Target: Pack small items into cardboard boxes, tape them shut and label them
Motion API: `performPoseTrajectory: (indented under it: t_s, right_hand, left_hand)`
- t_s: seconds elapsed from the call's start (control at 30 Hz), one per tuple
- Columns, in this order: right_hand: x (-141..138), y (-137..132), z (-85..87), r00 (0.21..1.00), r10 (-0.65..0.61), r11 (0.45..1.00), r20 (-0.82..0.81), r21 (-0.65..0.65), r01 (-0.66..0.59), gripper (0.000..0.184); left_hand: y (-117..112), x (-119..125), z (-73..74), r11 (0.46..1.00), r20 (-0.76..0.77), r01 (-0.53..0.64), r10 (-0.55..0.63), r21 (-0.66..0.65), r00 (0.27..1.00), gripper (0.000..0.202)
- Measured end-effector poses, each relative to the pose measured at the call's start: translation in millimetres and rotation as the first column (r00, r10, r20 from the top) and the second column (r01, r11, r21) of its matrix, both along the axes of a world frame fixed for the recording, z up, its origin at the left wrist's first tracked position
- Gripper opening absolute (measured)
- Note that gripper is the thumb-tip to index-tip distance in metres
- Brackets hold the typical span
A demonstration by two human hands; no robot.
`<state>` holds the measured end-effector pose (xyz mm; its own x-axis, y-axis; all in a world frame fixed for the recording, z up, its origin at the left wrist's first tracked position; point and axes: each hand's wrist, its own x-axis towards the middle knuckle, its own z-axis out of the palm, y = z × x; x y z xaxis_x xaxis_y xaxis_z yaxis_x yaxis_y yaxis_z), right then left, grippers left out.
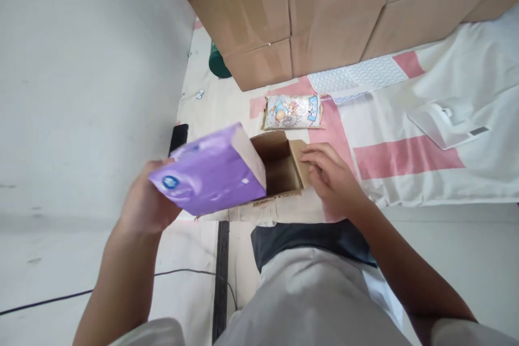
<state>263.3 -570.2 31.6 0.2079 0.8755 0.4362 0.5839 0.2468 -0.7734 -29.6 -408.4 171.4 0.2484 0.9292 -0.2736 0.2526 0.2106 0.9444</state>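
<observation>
My left hand (148,200) is closed around the left end of a purple tissue pack (211,173) with a round blue logo. The pack is tilted, its pale right end over the left part of an open cardboard box (279,170) and hiding that part. Whether the pack touches the box, I cannot tell. On the box's right side, my right hand (330,175) pinches a raised flap between thumb and fingers. The visible inside of the box is bare brown cardboard. Just behind the box lies a white packet with cartoon print (292,112).
Large taped cardboard cartons (324,11) stand along the back. A green round container (219,62) sits beside them at left. A white plastic object (446,127) lies on the pink-and-white cloth (409,157) at right. A black object (179,138) is near the left wall.
</observation>
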Motion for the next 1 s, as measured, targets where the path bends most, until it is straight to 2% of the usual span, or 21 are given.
performPoseTrajectory:
  t_s: [0.07,0.13,0.23,0.27,0.3,0.33,0.37,0.43,0.47,0.5,0.57,0.63,0.67,0.73,0.8,0.87,1.0]
  right_hand:
    - [-1.6,-0.1,-2.3,1.0,0.015,1.0,-0.017,0.015,-0.014,0.029]
    - [-2.4,-0.1,-3.9,0.999,0.024,0.999,-0.029,0.027,-0.024,0.029]
    - [-2.8,0.0,-5.3,0.998,0.049,0.999,-0.041,0.023,-0.048,0.029]
    - [-2.9,0.0,-5.6,0.997,0.056,0.998,-0.045,0.015,-0.055,0.03]
    - [-3.1,0.0,-6.0,0.997,0.06,0.998,-0.051,0.004,-0.06,0.03]
    - [-3.3,0.0,-6.7,0.996,0.06,0.998,-0.06,-0.007,-0.061,0.03]
    - [-3.5,0.0,-7.9,0.996,0.06,0.998,-0.072,-0.016,-0.061,0.03]
    - [-4.7,-0.4,-12.3,0.994,0.052,0.998,-0.101,-0.023,-0.055,0.028]
    - [-5.8,-1.0,-15.3,0.992,0.042,0.999,-0.119,-0.027,-0.046,0.027]
    - [-7.3,-2.0,-18.6,0.989,0.024,0.999,-0.147,-0.035,-0.029,0.026]
    - [-11.4,-5.4,-24.7,0.963,-0.038,0.996,-0.267,-0.091,0.014,0.027]
    - [-15.9,-9.8,-28.0,0.872,-0.1,0.979,-0.48,-0.205,-0.001,0.034]
    - [-17.7,-11.8,-28.2,0.791,-0.122,0.964,-0.599,-0.262,-0.05,0.039]
    - [-19.3,-14.0,-26.4,0.602,-0.141,0.932,-0.786,-0.312,-0.188,0.047]
    - [-17.8,-14.1,-22.5,0.47,-0.141,0.925,-0.871,-0.286,-0.252,0.054]
    - [-14.5,-14.6,-18.2,0.428,-0.125,0.947,-0.895,-0.237,-0.219,0.059]
    - [-10.4,-22.4,-15.2,0.454,-0.061,0.983,-0.889,-0.133,-0.128,0.059]
  left_hand:
    - [-5.1,2.2,-4.2,0.966,-0.117,0.109,-0.139,-0.233,0.983,0.029]
    - [-7.3,8.8,-14.0,0.869,-0.196,0.198,-0.314,-0.454,0.929,0.041]
    - [-7.1,24.3,-35.5,0.695,-0.2,0.29,-0.532,-0.658,0.823,0.055]
    - [-6.7,30.1,-42.6,0.672,-0.219,0.313,-0.584,-0.671,0.782,0.059]
    - [-6.2,35.9,-48.7,0.686,-0.301,0.343,-0.636,-0.642,0.711,0.062]
    - [-5.6,41.6,-53.6,0.723,-0.439,0.383,-0.667,-0.574,0.602,0.065]
    - [-4.9,47.0,-56.9,0.758,-0.601,0.439,-0.651,-0.482,0.464,0.069]
    - [-3.3,57.1,-59.3,0.771,-0.852,0.561,-0.482,-0.303,0.202,0.074]
    - [-2.6,61.3,-58.7,0.759,-0.912,0.599,-0.394,-0.255,0.112,0.073]
    - [-2.3,64.8,-57.1,0.753,-0.941,0.618,-0.334,-0.228,0.058,0.068]
    - [-3.7,68.4,-52.2,0.744,-0.967,0.641,-0.256,-0.191,0.009,0.056]
    - [-8.6,66.1,-47.1,0.714,-0.98,0.679,-0.196,-0.174,-0.044,0.05]
    - [-11.6,63.0,-45.7,0.692,-0.984,0.703,-0.167,-0.163,-0.063,0.051]
    - [-16.6,55.6,-46.4,0.619,-0.983,0.765,-0.093,-0.181,-0.157,0.056]
    - [-18.8,51.6,-49.5,0.549,-0.988,0.825,-0.015,-0.136,-0.154,0.058]
    - [-20.1,53.7,-50.6,0.492,-0.992,0.864,0.005,-0.104,-0.123,0.061]
    - [-24.7,65.1,-48.0,0.437,-0.997,0.899,0.047,-0.031,-0.057,0.061]
